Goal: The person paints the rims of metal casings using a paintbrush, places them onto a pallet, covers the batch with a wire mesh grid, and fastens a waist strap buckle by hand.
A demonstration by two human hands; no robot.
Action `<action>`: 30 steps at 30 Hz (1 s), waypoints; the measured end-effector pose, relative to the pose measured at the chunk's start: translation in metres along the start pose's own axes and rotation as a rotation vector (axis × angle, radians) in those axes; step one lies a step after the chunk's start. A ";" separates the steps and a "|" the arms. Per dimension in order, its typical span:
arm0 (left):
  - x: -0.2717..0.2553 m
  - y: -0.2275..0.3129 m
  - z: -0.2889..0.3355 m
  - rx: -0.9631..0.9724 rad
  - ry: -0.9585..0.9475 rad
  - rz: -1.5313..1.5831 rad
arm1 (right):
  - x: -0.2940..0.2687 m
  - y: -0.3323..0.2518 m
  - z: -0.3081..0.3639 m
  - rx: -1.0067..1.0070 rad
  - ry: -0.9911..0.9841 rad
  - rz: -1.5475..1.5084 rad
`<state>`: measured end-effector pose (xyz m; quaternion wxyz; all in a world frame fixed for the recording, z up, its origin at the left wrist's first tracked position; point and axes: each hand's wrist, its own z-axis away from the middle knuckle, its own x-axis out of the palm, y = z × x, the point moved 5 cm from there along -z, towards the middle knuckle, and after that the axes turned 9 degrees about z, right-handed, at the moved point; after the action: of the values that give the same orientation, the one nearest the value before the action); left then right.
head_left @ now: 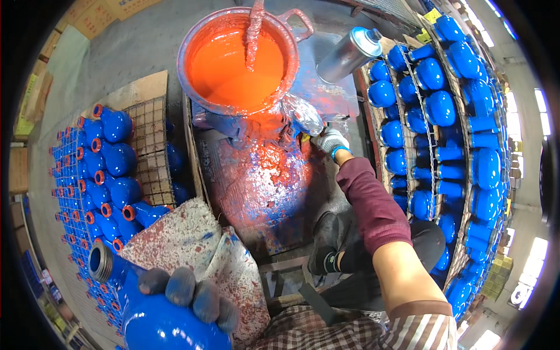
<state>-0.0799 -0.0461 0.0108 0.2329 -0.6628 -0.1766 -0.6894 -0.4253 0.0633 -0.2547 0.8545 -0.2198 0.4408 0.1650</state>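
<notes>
In a dark paint-stained glove, my left hand is wrapped around a glossy blue bottle-shaped metal vessel at the lower left. Its bare threaded neck points up and left. My right hand, in a pale glove with a blue cuff, reaches forward beside a paint-smeared silvery lump. Its fingers look closed near a small yellow bit; what they hold is hidden. Beyond stands a pot of orange paint with a coated stirring stick in it.
A spray can stands right of the pot on the paint-covered bench. Racks of blue vessels line the right. More blue vessels with orange-red rims crowd a wire grid at left. A speckled cloth hangs near my left hand.
</notes>
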 end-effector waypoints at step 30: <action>-0.029 0.029 0.058 0.021 0.125 0.088 | -0.156 -0.189 0.190 -0.304 0.415 -1.082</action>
<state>-0.0148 -0.0354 -0.0166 0.2806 -0.6232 -0.1395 -0.7165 -0.2926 -0.0116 0.0154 0.6723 -0.5605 0.3953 -0.2786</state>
